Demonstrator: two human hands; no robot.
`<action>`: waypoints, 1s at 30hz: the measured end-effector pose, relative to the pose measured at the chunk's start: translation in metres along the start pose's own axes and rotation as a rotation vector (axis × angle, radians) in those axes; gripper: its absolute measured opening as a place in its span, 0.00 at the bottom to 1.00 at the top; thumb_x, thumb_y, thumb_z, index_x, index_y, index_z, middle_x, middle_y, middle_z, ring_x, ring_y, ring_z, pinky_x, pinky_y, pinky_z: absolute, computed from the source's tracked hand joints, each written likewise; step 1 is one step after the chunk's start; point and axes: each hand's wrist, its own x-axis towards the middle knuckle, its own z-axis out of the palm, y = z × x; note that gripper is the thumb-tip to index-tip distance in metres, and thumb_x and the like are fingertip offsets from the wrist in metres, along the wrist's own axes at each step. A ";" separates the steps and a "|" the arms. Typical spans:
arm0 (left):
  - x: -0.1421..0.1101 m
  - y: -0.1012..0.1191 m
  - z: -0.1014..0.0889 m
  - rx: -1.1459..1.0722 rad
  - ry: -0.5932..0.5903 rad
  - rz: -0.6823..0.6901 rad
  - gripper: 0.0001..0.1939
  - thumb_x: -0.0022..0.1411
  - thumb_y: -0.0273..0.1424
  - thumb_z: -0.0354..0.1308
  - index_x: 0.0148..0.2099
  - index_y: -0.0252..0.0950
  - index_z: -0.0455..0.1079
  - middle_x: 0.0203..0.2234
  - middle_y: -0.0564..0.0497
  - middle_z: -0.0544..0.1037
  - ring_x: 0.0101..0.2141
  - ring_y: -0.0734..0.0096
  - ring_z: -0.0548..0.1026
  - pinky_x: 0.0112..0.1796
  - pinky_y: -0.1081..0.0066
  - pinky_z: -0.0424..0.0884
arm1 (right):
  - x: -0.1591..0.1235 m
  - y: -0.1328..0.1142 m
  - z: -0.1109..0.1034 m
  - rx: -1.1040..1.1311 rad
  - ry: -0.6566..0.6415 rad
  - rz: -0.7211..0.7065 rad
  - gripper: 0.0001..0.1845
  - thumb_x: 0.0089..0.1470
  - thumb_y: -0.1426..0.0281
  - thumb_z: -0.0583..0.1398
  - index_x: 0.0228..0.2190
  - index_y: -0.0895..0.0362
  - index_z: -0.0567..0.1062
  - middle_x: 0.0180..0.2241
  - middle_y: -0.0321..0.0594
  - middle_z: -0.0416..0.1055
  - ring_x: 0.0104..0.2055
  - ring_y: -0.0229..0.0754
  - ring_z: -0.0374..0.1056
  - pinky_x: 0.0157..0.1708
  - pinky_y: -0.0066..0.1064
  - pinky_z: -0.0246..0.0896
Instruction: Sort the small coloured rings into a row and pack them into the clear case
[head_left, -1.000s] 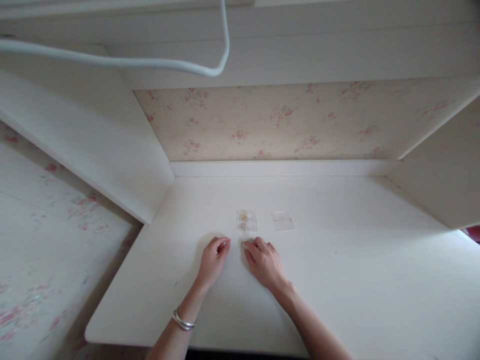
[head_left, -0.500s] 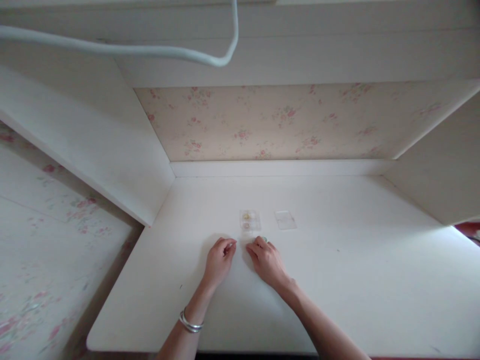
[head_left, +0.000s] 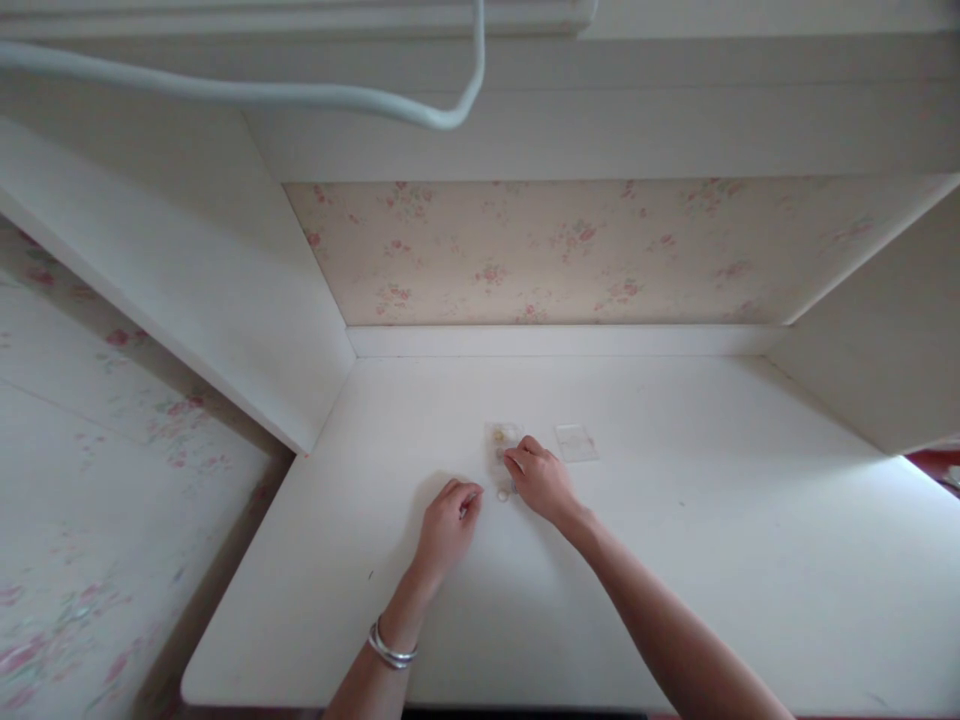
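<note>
My right hand (head_left: 544, 482) reaches over a small clear plastic case (head_left: 492, 428), its fingertips pinched at the case's near part. Whatever they hold, if anything, is too small to tell. Inside the case I see small gold-coloured pieces (head_left: 500, 436). On the table just in front of the case lies a small pale ring (head_left: 502, 495), between my two hands. My left hand (head_left: 448, 525) rests on the table to the left of the ring, fingers curled together, and their contents are hidden. A silver bangle (head_left: 390, 648) circles the left wrist.
A clear flat plastic piece (head_left: 577, 443), like a lid, lies right of the case. The white table (head_left: 675, 600) meets side panels and a flowered back wall (head_left: 450, 250). A white cable (head_left: 300, 95) hangs across the top. A dark speck (head_left: 370, 575) is at the left.
My right hand has moved forward from the table to the case, and the small ring now shows where it was. My left hand stays nearly in place. The view has shifted slightly.
</note>
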 end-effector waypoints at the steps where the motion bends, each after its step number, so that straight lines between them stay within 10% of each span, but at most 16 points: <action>1: 0.000 0.000 0.000 0.002 0.003 0.002 0.11 0.63 0.30 0.47 0.38 0.36 0.71 0.32 0.49 0.73 0.32 0.72 0.71 0.34 0.72 0.67 | -0.001 0.001 0.001 0.011 0.002 0.007 0.14 0.60 0.69 0.52 0.34 0.53 0.77 0.33 0.38 0.68 0.30 0.35 0.66 0.31 0.26 0.56; 30: 0.009 0.027 0.021 0.529 -0.200 0.114 0.12 0.66 0.29 0.45 0.40 0.39 0.70 0.35 0.48 0.72 0.33 0.69 0.72 0.35 0.71 0.65 | -0.075 0.041 -0.004 0.359 0.203 0.229 0.19 0.60 0.60 0.50 0.33 0.56 0.77 0.28 0.39 0.67 0.26 0.36 0.62 0.27 0.27 0.57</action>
